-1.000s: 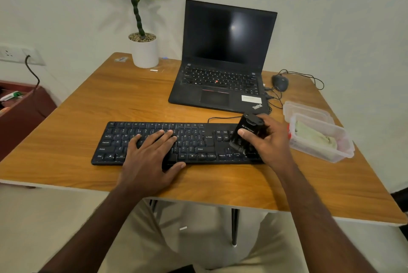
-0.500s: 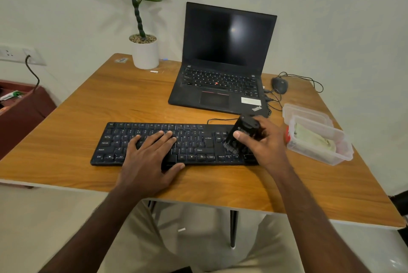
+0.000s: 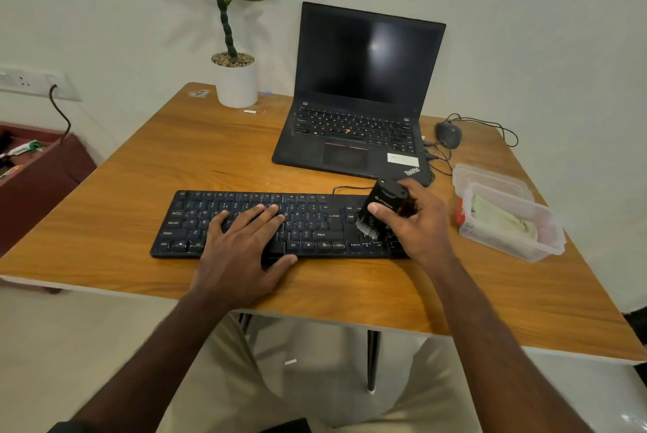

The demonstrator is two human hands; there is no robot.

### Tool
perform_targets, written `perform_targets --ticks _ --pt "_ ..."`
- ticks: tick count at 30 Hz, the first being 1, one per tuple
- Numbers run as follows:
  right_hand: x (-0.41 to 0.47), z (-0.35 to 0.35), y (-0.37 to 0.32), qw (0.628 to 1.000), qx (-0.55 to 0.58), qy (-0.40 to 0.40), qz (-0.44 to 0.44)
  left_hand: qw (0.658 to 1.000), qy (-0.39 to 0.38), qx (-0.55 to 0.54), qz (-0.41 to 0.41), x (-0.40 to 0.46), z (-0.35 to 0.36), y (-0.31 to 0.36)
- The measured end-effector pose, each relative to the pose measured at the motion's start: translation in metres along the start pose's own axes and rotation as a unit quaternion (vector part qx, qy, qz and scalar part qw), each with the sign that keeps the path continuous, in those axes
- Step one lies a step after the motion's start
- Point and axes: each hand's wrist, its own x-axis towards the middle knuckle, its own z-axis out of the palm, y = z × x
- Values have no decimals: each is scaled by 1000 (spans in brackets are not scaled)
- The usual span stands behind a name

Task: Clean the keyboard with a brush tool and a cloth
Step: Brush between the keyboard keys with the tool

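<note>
- Lying flat along the front part of the wooden table (image 3: 115, 208), the black keyboard (image 3: 315, 222) is the thing being cleaned, and its cable is running from its back edge toward the laptop (image 3: 357, 96).
- The left hand (image 3: 241, 250) is resting on the middle keys of the keyboard, with its fingers straight and slightly spread and its thumb lying near the front edge; it is gripping nothing.
- The right hand (image 3: 416, 226) is holding the black brush tool (image 3: 380, 210) over the right end of the keyboard; the thumb is pressing on the front face and the other fingers are curling round the back.
- The brush tool is tilting, and its light bristles are pointing down and touching the keys near the right end of the keyboard.
- The cloth (image 3: 504, 219), pale green, is lying inside a clear plastic box (image 3: 507, 243) to the right of the keyboard.
- Behind the keyboard, the open laptop is showing a dark screen, with a mouse (image 3: 448, 134) at its right side and a potted plant (image 3: 235, 80) at its left.
</note>
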Motion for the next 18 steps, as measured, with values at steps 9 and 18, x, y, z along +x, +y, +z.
perform_targets --ticks 9,18 --pt "3 19 -5 998 10 -51 -35 1000 6 -6 2 -1 0 -1" --pt "18 -4 -8 1000 -11 -19 -22 1000 9 -6 7 0 -2 -3"
